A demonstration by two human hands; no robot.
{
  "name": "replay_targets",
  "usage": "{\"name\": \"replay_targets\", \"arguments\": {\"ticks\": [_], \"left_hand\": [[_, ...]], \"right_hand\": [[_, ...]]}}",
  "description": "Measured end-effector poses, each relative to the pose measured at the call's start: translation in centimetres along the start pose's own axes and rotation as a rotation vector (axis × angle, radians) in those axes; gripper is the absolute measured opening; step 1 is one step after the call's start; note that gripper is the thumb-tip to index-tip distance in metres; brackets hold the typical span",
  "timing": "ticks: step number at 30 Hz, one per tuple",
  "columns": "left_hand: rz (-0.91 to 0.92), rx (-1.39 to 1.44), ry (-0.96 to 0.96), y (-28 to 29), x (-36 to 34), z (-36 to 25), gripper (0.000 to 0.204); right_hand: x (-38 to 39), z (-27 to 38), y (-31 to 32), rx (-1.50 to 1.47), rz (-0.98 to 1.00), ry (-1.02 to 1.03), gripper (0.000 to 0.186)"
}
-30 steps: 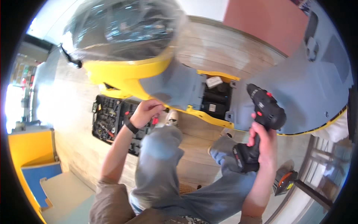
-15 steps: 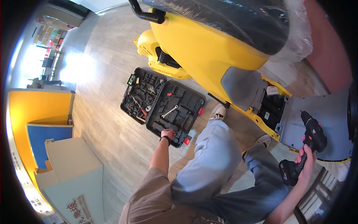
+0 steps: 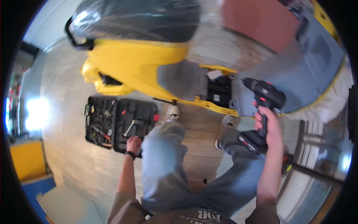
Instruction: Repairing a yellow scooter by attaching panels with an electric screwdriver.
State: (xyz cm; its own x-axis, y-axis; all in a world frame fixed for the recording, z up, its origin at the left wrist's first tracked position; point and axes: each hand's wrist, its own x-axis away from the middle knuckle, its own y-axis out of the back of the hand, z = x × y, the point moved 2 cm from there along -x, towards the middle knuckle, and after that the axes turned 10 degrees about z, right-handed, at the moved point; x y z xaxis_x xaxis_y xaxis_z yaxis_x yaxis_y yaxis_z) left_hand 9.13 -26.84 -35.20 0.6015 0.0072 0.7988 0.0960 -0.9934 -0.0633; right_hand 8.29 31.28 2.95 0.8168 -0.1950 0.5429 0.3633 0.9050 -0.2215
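Note:
A black cordless drill (image 3: 270,96) is gripped by its handle in my right hand (image 3: 269,121), its bit pointing up and left over the grey floorboard of the yellow scooter (image 3: 130,63). My left hand (image 3: 133,145) reaches over the near edge of an open black tool case (image 3: 143,112), fingers curled; whatever they hold, if anything, is too small to tell. A combination wrench (image 3: 129,127) lies in the case half beside that hand. The other half (image 3: 97,115) holds assorted tools, including one with an orange-red handle. An open battery compartment (image 3: 219,93) shows in the scooter's floor.
Clear plastic film covers the scooter's black seat (image 3: 141,18). White wrapping (image 3: 324,108) hangs at the floorboard's right side. My legs and shoes (image 3: 172,112) are between the case and the drill. A blue and yellow partition (image 3: 28,160) stands at the left.
The view has swung to the right, so the scooter and case appear further left. The drill stays in my right hand, now nearer the open compartment. My left hand remains at the case.

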Motion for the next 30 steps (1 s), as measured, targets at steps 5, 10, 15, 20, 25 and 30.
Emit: {"name": "replay_targets", "arguments": {"ticks": [5,10,15,20,25,30], "left_hand": [[0.288,-0.362,-0.621,-14.3,13.2,-20.8,0.013],[0.455,-1.123,-0.819,-29.6,25.5,-27.3,0.026],[0.769,-0.73,0.315,-42.1,16.4,-15.4,0.078],[0.236,-0.14,0.301,-48.0,4.4,-6.6,0.082],[0.164,0.133,0.148,-50.2,1.0,-5.6,0.053],[0.082,0.083,0.093,-49.6,0.5,-5.4,0.044]], "right_hand": [[1.2,0.5,2.0,0.056,-0.025,0.106,0.021],[0.7,0.5,4.3,0.211,-0.039,0.183,0.021],[0.9,1.6,4.9,0.083,-0.048,0.246,0.016],[1.0,1.4,5.2,0.059,-0.076,0.253,0.023],[1.7,1.8,5.3,0.087,-0.085,0.257,0.016],[1.7,1.5,4.7,0.102,-0.001,0.231,0.036]]}}
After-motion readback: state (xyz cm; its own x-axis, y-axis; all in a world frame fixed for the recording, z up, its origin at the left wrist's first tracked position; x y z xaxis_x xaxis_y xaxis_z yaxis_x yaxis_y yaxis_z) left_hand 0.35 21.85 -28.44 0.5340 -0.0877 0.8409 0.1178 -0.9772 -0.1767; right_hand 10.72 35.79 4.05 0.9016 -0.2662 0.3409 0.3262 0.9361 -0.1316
